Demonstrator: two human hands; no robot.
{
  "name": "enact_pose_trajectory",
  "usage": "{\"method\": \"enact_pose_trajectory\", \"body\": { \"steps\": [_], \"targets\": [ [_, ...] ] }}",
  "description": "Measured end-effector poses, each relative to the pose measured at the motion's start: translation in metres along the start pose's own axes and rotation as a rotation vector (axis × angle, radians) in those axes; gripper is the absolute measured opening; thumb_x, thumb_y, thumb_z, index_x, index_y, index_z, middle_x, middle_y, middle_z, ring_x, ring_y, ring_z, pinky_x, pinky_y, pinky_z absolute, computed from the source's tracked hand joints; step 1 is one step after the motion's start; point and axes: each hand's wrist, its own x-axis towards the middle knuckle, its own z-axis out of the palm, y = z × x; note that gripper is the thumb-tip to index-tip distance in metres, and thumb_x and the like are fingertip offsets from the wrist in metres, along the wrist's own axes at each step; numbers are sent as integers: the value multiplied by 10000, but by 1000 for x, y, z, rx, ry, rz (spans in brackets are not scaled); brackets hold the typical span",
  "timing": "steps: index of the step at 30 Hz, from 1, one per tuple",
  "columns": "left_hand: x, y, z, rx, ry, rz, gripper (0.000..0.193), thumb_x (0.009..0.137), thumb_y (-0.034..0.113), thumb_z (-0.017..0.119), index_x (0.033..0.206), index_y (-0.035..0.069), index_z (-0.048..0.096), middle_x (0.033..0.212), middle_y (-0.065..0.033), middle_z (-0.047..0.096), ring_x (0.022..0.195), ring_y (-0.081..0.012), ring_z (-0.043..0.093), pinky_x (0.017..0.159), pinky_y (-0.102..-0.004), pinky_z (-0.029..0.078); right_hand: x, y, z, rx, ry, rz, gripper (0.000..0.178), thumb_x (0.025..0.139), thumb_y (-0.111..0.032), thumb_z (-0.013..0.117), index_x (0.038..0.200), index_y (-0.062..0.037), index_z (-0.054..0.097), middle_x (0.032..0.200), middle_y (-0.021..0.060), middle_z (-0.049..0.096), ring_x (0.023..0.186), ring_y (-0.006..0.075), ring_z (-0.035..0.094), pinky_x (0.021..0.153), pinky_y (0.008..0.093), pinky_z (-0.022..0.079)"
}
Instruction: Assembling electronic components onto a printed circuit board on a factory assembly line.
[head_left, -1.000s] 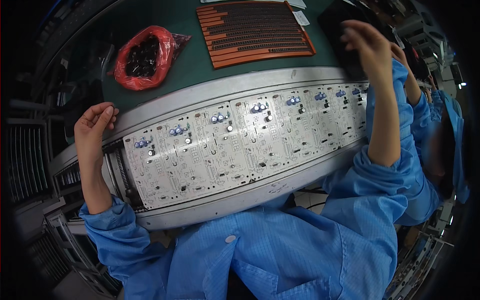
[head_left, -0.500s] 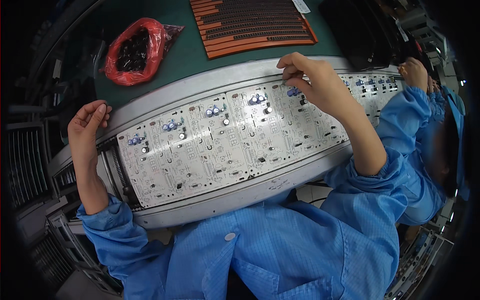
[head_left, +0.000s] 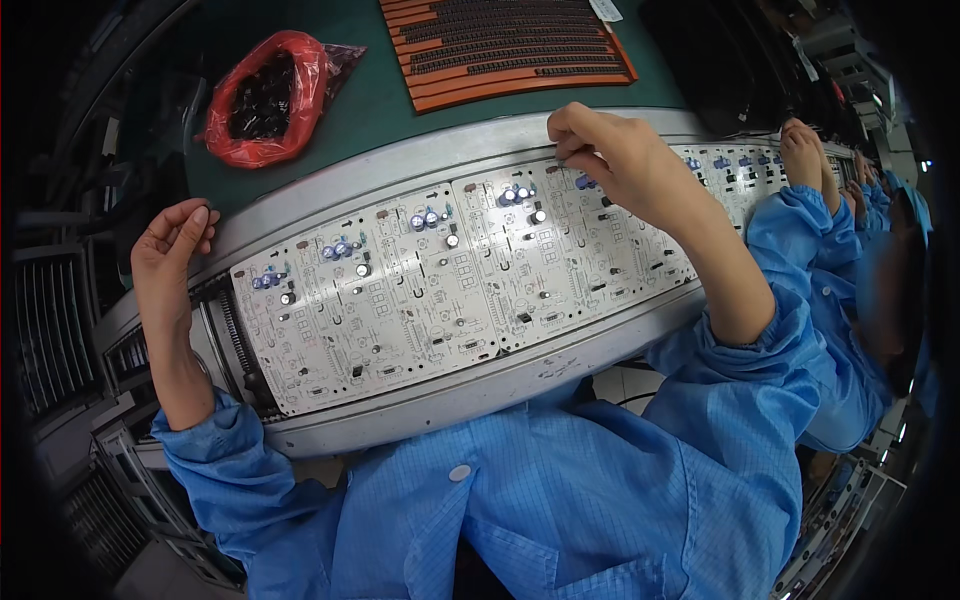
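White circuit boards lie end to end in a metal track; the left board (head_left: 400,350) and the right board (head_left: 575,270) carry blue and black capacitors and other small parts. Left of the boards, by the track's far rail, is my left hand (head_left: 172,250). Its fingers are curled with the thumb against them, and anything inside is too small to make out. My right hand (head_left: 630,165) hovers over the far edge of the right board, near its blue capacitors. Thumb and fingertips are drawn together; whatever they may hold is hidden.
On the green surface beyond the rail sit a red plastic bag (head_left: 308,105) of small black parts and an orange tray (head_left: 460,97) with rows of dark components. A black bin (head_left: 705,75) stands at far right. A co-worker's hand (head_left: 802,155) works farther along the track.
My right hand has shifted slightly left, its fingertips drawn closer together. My left hand has barely moved. The co-worker's hands and sleeves at right have changed position.
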Motion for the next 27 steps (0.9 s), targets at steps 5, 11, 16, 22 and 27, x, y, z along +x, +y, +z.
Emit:
{"method": "enact_pose_trajectory", "body": {
  "steps": [5,11,16,22,27],
  "targets": [
    [2,-3,2,-8,-4,0,217,898,130,714,1062,-9,684,919,-68,711,776,-75,599,703,-196,465,-1,9,-15,24,108,-54,303,842,-6,684,1122,-38,572,950,105,713,876,224,712,748,303,557],
    [-5,0,-2,-3,25,-8,219,899,119,706,1067,-19,681,924,-78,711,783,-78,598,708,-200,467,13,118,-119,-523,789,419,250,929,-142,607,1158,-54,654,1058,112,718,968,210,693,834,316,524],
    [-6,11,4,4,4,26,231,898,105,694,1068,-50,677,915,-85,713,759,-83,601,694,-204,475,-25,371,-183,-446,155,601,364,895,-198,590,1221,-42,633,1073,168,708,1023,284,669,899,377,496],
    [-7,11,7,17,-58,24,242,893,98,696,1087,-47,690,914,-91,718,760,-89,616,718,-207,492,-24,434,-156,431,355,790,345,947,-173,538,1206,41,614,1061,130,678,949,249,614,839,385,488],
    [-9,9,1,-11,-71,34,229,889,93,702,1072,-44,701,904,-87,720,764,-87,624,719,-208,502,-30,408,-168,419,353,903,337,968,-160,527,1222,47,605,1104,131,659,966,240,601,846,371,484]
  ]
}}
